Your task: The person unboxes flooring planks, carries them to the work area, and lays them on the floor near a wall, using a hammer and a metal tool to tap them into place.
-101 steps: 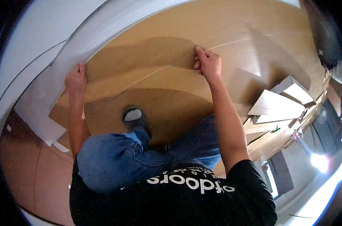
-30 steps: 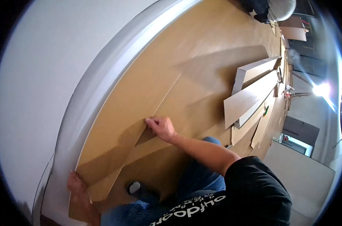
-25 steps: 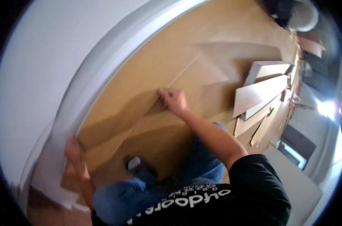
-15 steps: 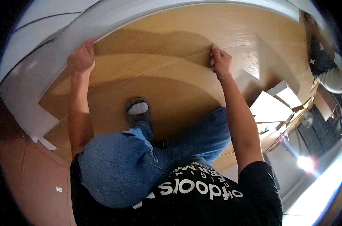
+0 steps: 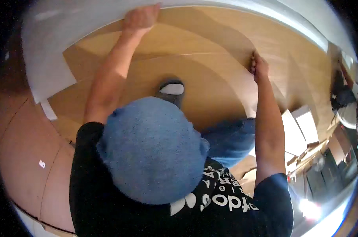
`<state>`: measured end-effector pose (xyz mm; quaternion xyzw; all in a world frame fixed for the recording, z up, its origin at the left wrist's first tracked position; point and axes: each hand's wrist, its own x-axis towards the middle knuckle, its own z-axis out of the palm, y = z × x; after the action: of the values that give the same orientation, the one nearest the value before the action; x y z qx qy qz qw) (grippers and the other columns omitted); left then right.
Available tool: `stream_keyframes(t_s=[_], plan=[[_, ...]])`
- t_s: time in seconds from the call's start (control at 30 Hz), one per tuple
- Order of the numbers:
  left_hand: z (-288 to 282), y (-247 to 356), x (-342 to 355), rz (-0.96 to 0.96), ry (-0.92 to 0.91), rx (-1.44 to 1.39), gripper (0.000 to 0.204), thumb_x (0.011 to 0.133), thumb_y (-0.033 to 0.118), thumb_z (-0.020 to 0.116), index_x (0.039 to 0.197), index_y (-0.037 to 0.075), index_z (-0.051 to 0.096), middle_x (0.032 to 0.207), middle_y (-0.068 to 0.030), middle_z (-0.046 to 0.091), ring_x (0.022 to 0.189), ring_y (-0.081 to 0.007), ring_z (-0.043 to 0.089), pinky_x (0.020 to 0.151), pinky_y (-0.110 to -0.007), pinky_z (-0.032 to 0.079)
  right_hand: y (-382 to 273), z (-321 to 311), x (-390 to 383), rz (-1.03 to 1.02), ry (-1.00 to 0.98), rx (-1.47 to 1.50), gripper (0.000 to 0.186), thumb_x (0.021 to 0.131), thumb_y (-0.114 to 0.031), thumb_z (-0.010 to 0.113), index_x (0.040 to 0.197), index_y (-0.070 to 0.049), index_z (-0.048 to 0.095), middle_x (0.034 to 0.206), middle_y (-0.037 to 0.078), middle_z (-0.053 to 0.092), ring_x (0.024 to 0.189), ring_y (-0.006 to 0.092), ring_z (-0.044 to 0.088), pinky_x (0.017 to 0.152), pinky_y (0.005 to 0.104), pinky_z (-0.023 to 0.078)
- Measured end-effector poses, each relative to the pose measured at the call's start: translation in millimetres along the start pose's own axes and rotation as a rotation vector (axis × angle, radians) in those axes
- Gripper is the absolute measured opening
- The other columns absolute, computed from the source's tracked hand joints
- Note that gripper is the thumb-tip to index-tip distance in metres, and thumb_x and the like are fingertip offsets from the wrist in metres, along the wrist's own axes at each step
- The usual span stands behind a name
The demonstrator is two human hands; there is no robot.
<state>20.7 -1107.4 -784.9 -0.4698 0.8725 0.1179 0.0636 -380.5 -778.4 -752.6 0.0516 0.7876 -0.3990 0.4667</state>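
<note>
My left hand (image 5: 141, 17), fingers curled, grips the upper edge of a light-brown board (image 5: 194, 31) beside a white strip (image 5: 266, 14). My right hand (image 5: 259, 65), also curled, is on the same board's nearer edge, along a thin seam; its fingertips are partly hidden. Below the board lies more brown sheeting (image 5: 210, 91). My shoed foot (image 5: 171, 89) rests on it between my arms, and my jeans knee (image 5: 153, 150) fills the lower middle.
Stacked white boards (image 5: 295, 130) lie at the right, with cardboard pieces beside them. A dark, indistinct pile and a white round object (image 5: 346, 116) are at the far right. Pinkish floor (image 5: 29, 138) lies at the left. A bright lamp (image 5: 309, 207) shines at lower right.
The view has swung back from the side to straight over my knee. Both hands now appear higher or farther right in the picture, still on the board's edges.
</note>
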Motion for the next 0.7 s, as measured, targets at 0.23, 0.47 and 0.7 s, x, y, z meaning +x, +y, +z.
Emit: stream_keyframes(t_s=[0.23, 0.47, 0.7], plan=[[-41.1, 23.3, -16.2, -0.11, -0.088, -0.269, 0.057, 0.108, 0.05, 0.034, 0.109, 0.015, 0.079, 0.109, -0.0118, 0.077, 0.105, -0.0364, 0.072, 0.098, -0.053, 0.052, 6.1, 4.0, -4.6, -0.02, -0.077, -0.011, 0.033, 0.103, -0.044, 0.064, 0.08, -0.021, 0.057, 0.056, -0.009, 0.042, 0.042, 0.0052, 0.032, 0.038, 0.0231, 0.024], [-29.1, 3.7, -16.4, -0.098, -0.126, -0.259, 0.056, 0.108, 0.05, 0.035, 0.101, 0.015, 0.078, 0.103, -0.012, 0.078, 0.097, -0.0358, 0.073, 0.086, -0.052, 0.056, 15.0, 9.0, 6.9, -0.002, -0.051, -0.053, 0.036, 0.102, -0.046, 0.065, 0.08, -0.02, 0.056, 0.055, -0.009, 0.043, 0.042, 0.0057, 0.035, 0.038, 0.0228, 0.024], [8.6, -9.1, -9.7, -0.147, -0.025, -0.185, 0.062, 0.107, 0.057, 0.036, 0.098, 0.014, 0.079, 0.095, -0.0197, 0.076, 0.086, -0.041, 0.074, 0.078, -0.054, 0.058, 52.2, 115.6, -43.4, -0.784, 0.169, -1.125, 0.04, 0.094, -0.038, 0.072, 0.122, -0.009, 0.069, 0.138, 0.014, 0.062, 0.13, 0.0349, 0.053, 0.105, 0.0481, 0.045]])
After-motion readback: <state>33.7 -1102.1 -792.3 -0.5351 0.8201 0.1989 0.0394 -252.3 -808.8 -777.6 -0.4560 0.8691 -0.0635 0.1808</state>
